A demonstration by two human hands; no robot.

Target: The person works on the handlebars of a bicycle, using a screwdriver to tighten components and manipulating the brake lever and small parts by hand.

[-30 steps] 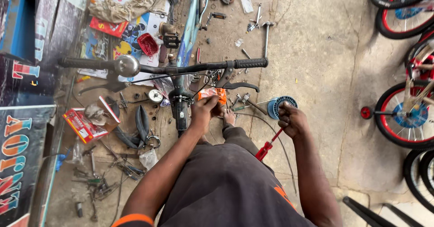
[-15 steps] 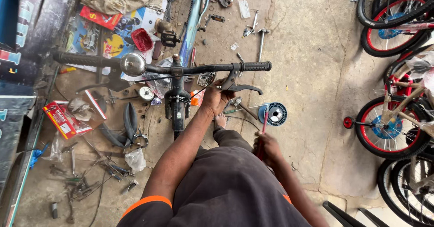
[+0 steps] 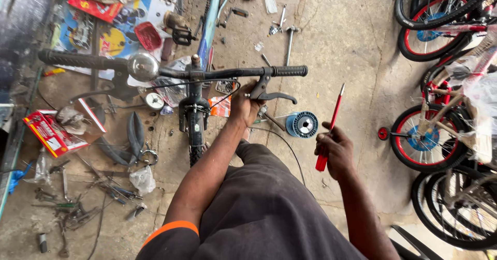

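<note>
The head view looks down on a bare grey concrete floor (image 3: pixel 341 37) strewn with parts, where at least four small bicycles with red-rimmed wheels (image 3: pixel 429 136) crowd the right edge; how many more stand behind them I cannot tell. One black steel handlebar with rubber grips (image 3: pixel 171 72) runs across the middle on its stem and fork, rigid and heavy enough to stay put when pushed, best steadied by a grip or close to the clamp. One round chrome bell (image 3: pixel 143 66) sits on the bar left of the stem. The left hand (image 3: pixel 243 105) is closed around the underside of the one black metal brake lever (image 3: pixel 269 90) near the right grip; the lever is stiff, pivots on its clamp, and its thin cable is the part likely to kink. One blue plastic spool of wire (image 3: pixel 303 124) lies on the floor just beyond that lever. The right hand (image 3: pixel 335 151) is clamped on one slim screwdriver with a red plastic handle (image 3: pixel 330 130), held upright with the tip pointing away, apart from the bar; it is light, hard and a little slippery, and the fist on the handle end suits it. Loose wrenches and one red box (image 3: pixel 52 135) lie to the left.
</note>
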